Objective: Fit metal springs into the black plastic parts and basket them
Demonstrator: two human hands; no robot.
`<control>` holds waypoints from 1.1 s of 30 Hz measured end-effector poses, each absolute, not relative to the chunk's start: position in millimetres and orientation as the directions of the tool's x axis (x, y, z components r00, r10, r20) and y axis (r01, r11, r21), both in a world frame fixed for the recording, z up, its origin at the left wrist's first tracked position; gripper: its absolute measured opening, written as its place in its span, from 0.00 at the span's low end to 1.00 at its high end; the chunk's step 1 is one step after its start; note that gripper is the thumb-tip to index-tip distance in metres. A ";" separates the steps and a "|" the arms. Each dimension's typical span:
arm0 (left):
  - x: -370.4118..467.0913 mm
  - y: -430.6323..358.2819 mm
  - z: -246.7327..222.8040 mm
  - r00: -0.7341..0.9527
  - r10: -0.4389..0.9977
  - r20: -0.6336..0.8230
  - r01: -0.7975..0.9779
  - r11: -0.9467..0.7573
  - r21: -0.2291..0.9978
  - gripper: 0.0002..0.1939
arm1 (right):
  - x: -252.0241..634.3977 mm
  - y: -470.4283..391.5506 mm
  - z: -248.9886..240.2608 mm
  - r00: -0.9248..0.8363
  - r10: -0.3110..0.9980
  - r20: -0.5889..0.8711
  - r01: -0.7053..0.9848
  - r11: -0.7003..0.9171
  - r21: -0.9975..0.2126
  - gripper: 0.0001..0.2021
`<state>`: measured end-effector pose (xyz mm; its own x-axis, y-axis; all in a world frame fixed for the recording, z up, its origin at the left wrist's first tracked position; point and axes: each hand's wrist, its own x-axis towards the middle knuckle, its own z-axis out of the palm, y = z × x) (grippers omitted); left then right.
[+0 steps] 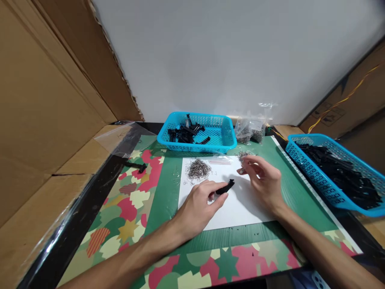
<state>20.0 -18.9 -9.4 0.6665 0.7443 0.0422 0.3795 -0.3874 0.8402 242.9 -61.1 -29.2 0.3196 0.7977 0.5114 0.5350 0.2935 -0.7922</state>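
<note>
A loose part (141, 167) lies at left, where a stray forearm could sweep it away. Next comes the metal pile (198, 169), which brushing knuckles could scatter. The left hand (200, 202) pinches a black part (224, 188) over the paper (252, 210); a slack hold could let it twist. The right hand (264, 179) is narrow; whether it holds anything, I cannot tell.

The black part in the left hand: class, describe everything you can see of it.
The black part is slim, plastic by its look, with a small notched free end. The grip of the left hand covers its other end. It slants over the white paper, free end pointing away and rightward; whether they touch is unclear.
</note>
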 end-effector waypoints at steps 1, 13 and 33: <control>19.6 -19.2 -8.1 0.659 0.752 0.034 0.382 -0.373 0.845 0.19 | 246.2 -60.2 -28.1 0.358 0.790 0.498 0.501 0.288 -0.816 0.09; 10.9 -22.0 -1.9 0.743 0.665 0.074 0.266 -0.396 0.879 0.14 | 279.8 -40.8 0.3 0.406 0.776 0.482 0.475 0.271 -0.837 0.14; 8.3 -4.8 -6.8 0.196 0.954 0.228 0.013 -0.235 0.972 0.15 | 218.2 -5.0 -12.7 -0.056 0.996 0.063 0.678 0.084 -0.730 0.06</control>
